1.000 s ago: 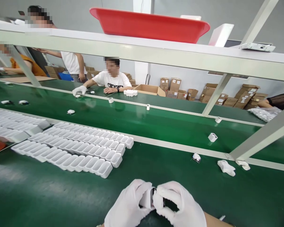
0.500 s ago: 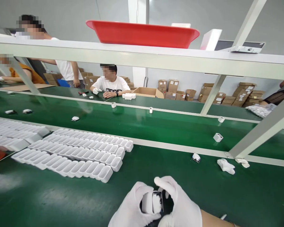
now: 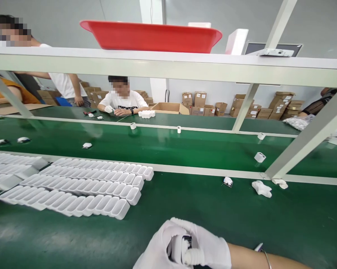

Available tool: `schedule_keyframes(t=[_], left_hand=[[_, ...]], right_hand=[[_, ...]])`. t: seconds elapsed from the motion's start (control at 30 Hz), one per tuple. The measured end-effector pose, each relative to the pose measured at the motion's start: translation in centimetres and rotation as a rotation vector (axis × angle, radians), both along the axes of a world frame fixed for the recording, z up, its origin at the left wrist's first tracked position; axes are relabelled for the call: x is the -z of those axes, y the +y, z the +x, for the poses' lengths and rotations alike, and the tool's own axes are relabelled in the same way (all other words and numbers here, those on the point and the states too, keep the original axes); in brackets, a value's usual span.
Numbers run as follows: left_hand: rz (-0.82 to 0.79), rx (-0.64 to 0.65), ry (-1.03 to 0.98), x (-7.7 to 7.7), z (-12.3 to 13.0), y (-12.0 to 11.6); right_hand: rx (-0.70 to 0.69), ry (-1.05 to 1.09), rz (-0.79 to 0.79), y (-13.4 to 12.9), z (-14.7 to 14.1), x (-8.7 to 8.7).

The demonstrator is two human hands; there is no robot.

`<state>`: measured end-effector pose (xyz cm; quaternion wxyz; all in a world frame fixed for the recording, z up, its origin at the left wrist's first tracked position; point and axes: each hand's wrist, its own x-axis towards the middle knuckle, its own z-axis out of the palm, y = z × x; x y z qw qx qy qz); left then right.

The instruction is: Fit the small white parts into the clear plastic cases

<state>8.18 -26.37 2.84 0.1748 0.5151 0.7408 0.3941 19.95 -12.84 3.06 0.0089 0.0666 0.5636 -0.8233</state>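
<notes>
My left hand [image 3: 157,246], in a white glove, is closed around a small white plastic housing [image 3: 177,247] at the bottom middle of the head view. A dark circuit board [image 3: 187,240] with white material on it sits at the housing's right side, partly hidden by fingers. My right hand [image 3: 211,244], also gloved, grips that board from the right, its thumb in front and its fingers over the top. Whether the board is inside the housing or only against it, I cannot tell.
Rows of open white housings [image 3: 81,201] stand on the green table [image 3: 73,239] at left. Another board with white material [image 3: 227,182] and a crumpled white glove [image 3: 262,188] lie to the right. Frame posts [image 3: 303,138] hold a shelf with a red tray [image 3: 151,37]. People work beyond the belt [image 3: 162,149].
My right hand has moved left and closed in on the board and housing; the gap between my hands has narrowed. The camera view has shifted slightly to the right.
</notes>
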Motion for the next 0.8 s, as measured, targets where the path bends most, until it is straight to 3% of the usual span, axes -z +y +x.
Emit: schedule_keyframes(t=[0.23,0.37,0.5,0.6,0.7,0.8], left_hand=[[0.025,0.201,-0.164,1.4,-1.3,0.0],[0.045,0.216,-0.249,1.9,-1.6,0.1],[0.08,0.186,-0.351,1.4,-1.5,0.5],[0.088,0.187,-0.395,0.7,-1.5,0.5],[0.072,0.184,-0.417,0.4,-1.6,0.3],[0.107,0.199,-0.407,0.7,-1.3,0.3]], right_hand=[[0.059,0.049,0.002,-0.8,-0.5,-1.9],[0.085,0.045,0.022,-0.9,-0.2,-1.2],[0.083,0.017,0.087,-0.8,0.2,0.5],[0.116,0.046,0.328,-0.2,0.8,1.6],[0.182,0.069,0.756,0.3,1.3,1.9],[0.201,-0.041,1.155,-0.2,1.5,0.9]])
